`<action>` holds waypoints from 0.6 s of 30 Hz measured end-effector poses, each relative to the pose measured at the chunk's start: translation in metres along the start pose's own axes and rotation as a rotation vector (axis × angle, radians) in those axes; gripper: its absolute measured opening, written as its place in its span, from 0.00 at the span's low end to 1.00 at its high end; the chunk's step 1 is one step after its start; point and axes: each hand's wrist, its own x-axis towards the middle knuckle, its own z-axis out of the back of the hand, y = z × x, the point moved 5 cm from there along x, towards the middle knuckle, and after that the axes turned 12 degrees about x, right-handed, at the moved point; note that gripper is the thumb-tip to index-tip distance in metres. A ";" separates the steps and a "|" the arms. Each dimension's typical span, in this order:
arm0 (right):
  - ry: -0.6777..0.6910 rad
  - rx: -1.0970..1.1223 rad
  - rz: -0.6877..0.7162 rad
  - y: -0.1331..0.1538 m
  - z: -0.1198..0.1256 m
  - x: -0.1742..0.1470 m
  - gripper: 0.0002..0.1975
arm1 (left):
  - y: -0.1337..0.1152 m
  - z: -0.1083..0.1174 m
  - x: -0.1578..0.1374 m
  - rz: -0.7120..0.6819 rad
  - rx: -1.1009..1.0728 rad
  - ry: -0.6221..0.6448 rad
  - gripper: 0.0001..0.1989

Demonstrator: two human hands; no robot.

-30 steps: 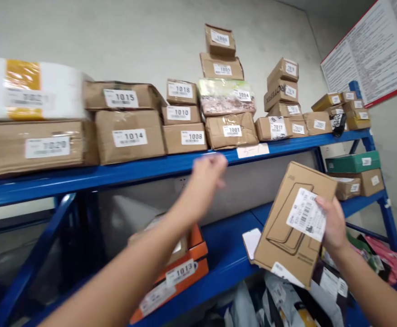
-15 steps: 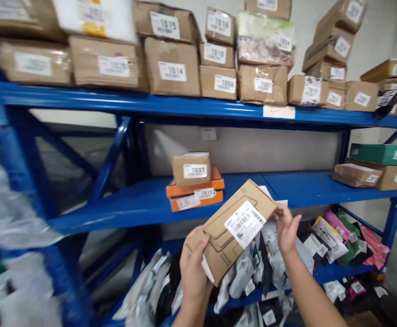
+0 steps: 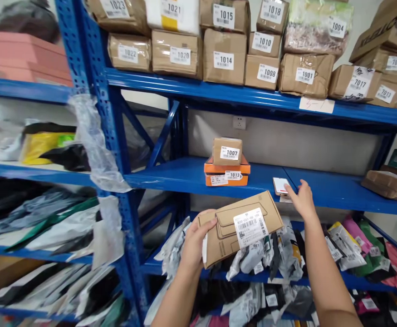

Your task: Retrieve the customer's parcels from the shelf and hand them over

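My left hand (image 3: 196,236) grips the left end of a flat brown cardboard box (image 3: 222,227), thumb on top. The box is tilted, its printed face and white barcode label (image 3: 252,227) turned up towards me. At the shelf edge lies a phone (image 3: 281,186) with a lit white screen. My right hand (image 3: 302,200) reaches to it, fingers apart and the thumb tip at its right edge; whether it touches is unclear. Left of the phone, a small brown box (image 3: 227,152) labelled 1007 sits on an orange box (image 3: 213,175) labelled 1013.
Both orange and brown boxes stand on a blue shelf (image 3: 171,175). Numbered cartons (image 3: 224,56) line the shelf above. Bagged parcels (image 3: 288,254) fill the shelves below. A blue upright (image 3: 116,159) with torn plastic wrap (image 3: 96,136) divides off another loaded rack at left.
The view has swung left. My right hand has left the box's corner and moved to the phone, which the box mostly hid before. The box in my left hand is now turned more level.
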 end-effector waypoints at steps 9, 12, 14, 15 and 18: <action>0.452 -0.408 -0.223 0.042 -0.027 0.052 0.27 | 0.008 0.004 0.008 -0.017 0.025 0.003 0.27; 0.434 -0.401 -0.180 0.040 -0.023 0.041 0.20 | 0.012 0.008 0.009 -0.019 0.022 0.006 0.26; 0.345 -0.393 -0.120 0.035 -0.015 0.020 0.30 | 0.018 0.017 0.010 0.006 0.016 -0.017 0.27; 0.284 -0.372 -0.083 0.032 -0.011 0.005 0.36 | 0.021 0.022 0.012 0.023 0.012 -0.035 0.28; 0.103 -0.140 0.034 0.012 -0.003 -0.051 0.41 | 0.034 0.036 0.018 0.084 0.010 -0.059 0.29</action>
